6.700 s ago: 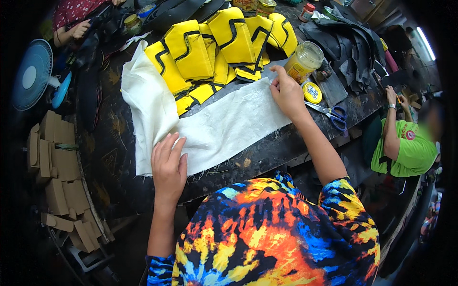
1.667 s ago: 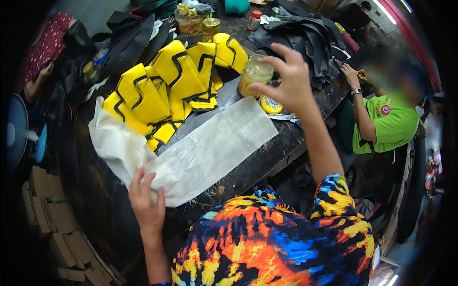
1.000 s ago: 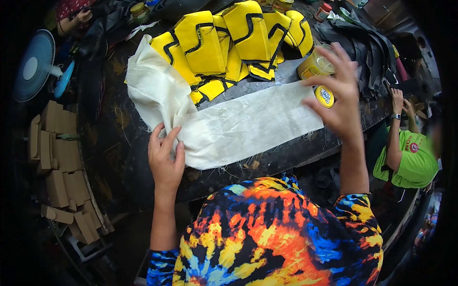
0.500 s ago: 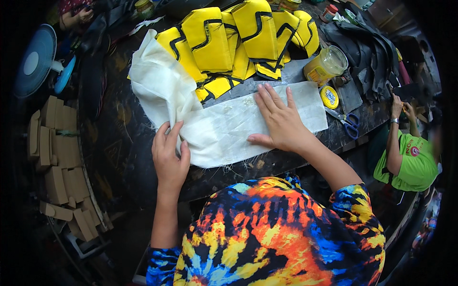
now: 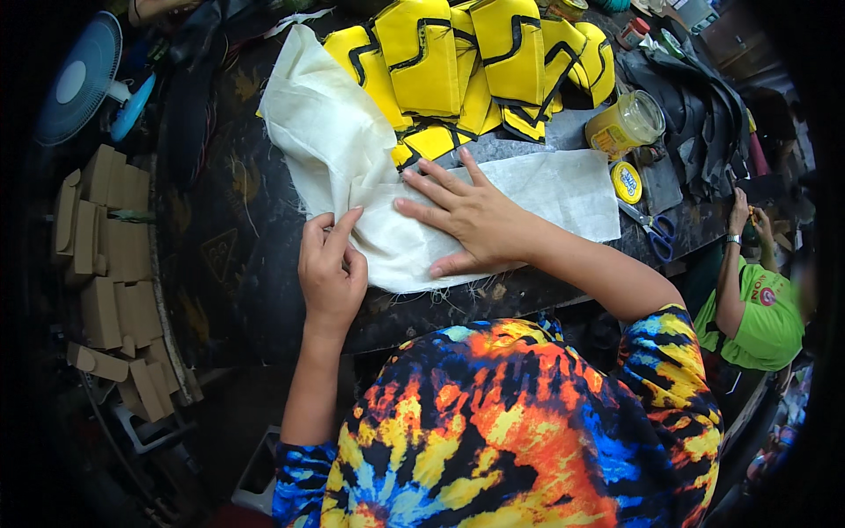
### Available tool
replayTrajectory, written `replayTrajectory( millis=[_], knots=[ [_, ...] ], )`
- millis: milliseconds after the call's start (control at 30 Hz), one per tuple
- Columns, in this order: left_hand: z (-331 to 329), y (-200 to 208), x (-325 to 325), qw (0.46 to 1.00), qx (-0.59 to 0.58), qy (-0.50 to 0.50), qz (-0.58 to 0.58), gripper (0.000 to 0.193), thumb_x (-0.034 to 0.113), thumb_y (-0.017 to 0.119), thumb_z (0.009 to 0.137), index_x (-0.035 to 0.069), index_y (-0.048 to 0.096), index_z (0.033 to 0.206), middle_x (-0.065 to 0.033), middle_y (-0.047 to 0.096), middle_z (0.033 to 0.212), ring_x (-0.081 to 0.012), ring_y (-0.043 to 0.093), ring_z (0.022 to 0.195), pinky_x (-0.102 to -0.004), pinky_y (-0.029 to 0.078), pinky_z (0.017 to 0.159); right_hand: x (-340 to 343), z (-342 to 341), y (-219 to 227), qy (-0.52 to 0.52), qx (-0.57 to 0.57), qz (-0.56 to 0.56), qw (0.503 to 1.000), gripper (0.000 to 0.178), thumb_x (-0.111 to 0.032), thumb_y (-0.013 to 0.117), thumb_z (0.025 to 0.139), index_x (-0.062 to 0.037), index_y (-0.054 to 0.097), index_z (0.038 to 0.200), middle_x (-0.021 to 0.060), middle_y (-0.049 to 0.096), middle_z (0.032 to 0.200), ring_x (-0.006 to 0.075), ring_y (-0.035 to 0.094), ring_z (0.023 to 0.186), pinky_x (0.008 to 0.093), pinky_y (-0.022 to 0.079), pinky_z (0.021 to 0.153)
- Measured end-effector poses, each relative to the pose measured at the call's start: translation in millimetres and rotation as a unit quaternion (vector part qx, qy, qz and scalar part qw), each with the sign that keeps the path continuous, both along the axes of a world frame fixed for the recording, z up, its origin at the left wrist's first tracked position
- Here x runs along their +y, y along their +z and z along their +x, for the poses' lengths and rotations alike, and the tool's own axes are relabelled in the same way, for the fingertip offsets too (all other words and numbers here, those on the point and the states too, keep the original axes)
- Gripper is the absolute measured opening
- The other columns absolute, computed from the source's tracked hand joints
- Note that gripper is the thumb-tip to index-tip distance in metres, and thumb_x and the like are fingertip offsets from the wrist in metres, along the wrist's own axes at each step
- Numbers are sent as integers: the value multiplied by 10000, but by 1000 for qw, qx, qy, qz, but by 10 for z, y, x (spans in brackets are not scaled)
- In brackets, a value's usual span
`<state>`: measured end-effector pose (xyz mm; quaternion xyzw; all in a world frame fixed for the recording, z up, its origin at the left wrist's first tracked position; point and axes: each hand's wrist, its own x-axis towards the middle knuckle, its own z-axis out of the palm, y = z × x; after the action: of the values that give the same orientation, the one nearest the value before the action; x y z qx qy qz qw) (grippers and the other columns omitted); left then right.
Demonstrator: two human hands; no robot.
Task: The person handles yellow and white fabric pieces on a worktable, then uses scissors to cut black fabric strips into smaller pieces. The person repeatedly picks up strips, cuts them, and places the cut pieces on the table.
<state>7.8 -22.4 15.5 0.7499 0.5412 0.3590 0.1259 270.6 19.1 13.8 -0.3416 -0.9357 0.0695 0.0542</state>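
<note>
A long white cloth (image 5: pixel 546 189) with frayed edges lies across the dark table, its left part bunched and folded upward. My right hand (image 5: pixel 462 216) is spread flat on the cloth, fingers stretched toward the left. At the cloth's lower left edge is my left hand (image 5: pixel 334 268), its fingers curled and gripping the edge near the fold. Beyond the cloth sit several yellow pieces with black trim (image 5: pixel 422 57), overlapping in a pile. The cloth's upper left part covers some of them.
Right of the cloth are an open jar (image 5: pixel 627 123), a yellow lid (image 5: pixel 626 182) and blue-handled scissors (image 5: pixel 658 233). Black sheet pieces (image 5: pixel 691 110) are heaped farther right. A blue fan (image 5: pixel 84 79) and stacked cardboard pieces (image 5: pixel 106 264) stand left. Another person in green (image 5: pixel 757 308) works at right.
My right hand has slid left along the cloth, toward my left hand. My left hand's fingers have closed more on the cloth's edge. The whole view has shifted slightly.
</note>
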Motion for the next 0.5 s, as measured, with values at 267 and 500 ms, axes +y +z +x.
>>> replayTrajectory(
  millis=[267,500],
  knots=[
    [22,-26,23,1000,12,1,0,528,-91,571,759,43,695,1255,-207,594,1111,-390,619,1025,-436,511,908,-596,167,45,65,32,-91,993,787,-727,451,957,-294,365,1608,137,208,1713,325,152,1594,712,79,1203],
    [33,-2,36,1000,18,-5,-20,506,-56,566,779,15,679,1267,-217,585,1120,-392,614,1030,-441,504,916,-604,86,46,40,93,-80,992,613,-636,495,994,-269,546,1482,127,252,1695,342,154,1590,727,100,1197]
  ],
)
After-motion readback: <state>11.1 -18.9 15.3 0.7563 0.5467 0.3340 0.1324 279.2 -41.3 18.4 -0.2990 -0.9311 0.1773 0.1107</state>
